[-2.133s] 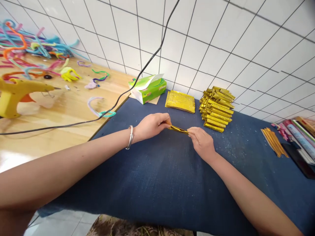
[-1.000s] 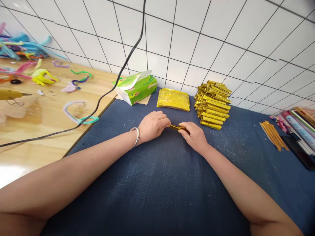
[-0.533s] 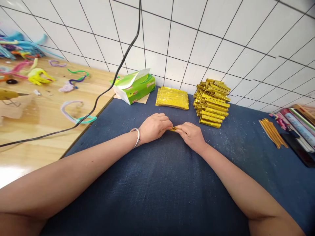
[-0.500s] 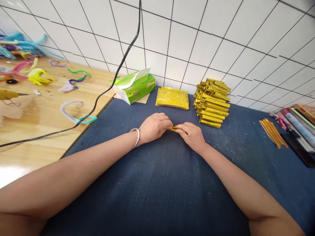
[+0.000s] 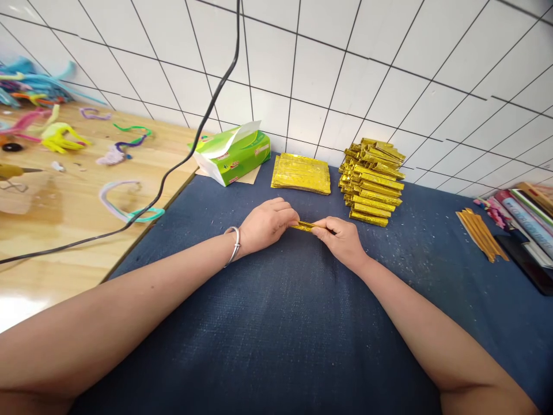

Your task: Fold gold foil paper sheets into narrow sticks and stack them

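Observation:
Between my two hands is a narrow strip of folded gold foil paper (image 5: 305, 226), held level just above the dark blue cloth (image 5: 276, 323). My left hand (image 5: 270, 223) pinches its left end, with the fingertips partly hidden behind the knuckles. At the other end my right hand (image 5: 343, 237) grips it between thumb and fingers. Beyond the hands lies a flat stack of gold foil sheets (image 5: 301, 174). A tall pile of folded gold foil strips (image 5: 375, 193) stands to the right of that stack.
A green tissue box (image 5: 237, 155) stands by the tiled wall. A black cable (image 5: 173, 170) crosses the left side. Pipe cleaners (image 5: 64, 137) and a glue gun (image 5: 12, 171) lie on the wooden table. At right are brown strips (image 5: 481, 235), a dark phone (image 5: 525, 262) and books (image 5: 529, 216).
My hands have drawn slightly apart, so more of the gold strip shows between them. The view has shifted a little; the piles look the same.

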`<state>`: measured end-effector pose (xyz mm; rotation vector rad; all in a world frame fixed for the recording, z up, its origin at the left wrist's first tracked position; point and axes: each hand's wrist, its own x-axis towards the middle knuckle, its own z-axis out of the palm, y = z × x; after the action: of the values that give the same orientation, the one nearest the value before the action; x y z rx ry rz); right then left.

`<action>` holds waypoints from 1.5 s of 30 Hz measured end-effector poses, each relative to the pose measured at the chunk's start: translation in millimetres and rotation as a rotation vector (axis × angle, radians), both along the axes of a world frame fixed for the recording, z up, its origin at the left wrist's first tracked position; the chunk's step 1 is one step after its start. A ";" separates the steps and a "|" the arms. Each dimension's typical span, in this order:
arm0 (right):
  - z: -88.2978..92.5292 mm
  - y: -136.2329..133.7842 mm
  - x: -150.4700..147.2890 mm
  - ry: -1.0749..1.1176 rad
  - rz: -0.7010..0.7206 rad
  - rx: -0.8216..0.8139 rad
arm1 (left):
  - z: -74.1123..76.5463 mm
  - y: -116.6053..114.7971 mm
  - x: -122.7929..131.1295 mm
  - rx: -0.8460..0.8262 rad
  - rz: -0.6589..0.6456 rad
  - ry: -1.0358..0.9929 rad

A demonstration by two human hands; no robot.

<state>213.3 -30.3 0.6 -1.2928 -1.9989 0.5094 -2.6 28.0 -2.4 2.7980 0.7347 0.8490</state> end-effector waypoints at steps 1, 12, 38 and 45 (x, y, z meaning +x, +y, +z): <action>-0.1 -0.1 0.0 -0.016 -0.002 0.005 | 0.1 -0.4 0.0 0.007 -0.004 0.007; 0.1 -1.0 -8.6 -0.177 0.107 0.151 | 0.8 -7.0 4.4 -0.067 -0.074 -0.015; -3.0 1.9 -5.2 -0.174 0.028 0.193 | -3.4 -0.5 3.4 -0.730 0.049 -0.332; -4.2 1.4 -4.2 -0.169 0.024 0.203 | -0.9 -1.7 1.9 -0.760 0.056 -0.372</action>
<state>209.1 -28.8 -3.6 -1.2208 -2.1446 0.2060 -0.7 26.3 -3.3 1.9001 0.8436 0.8350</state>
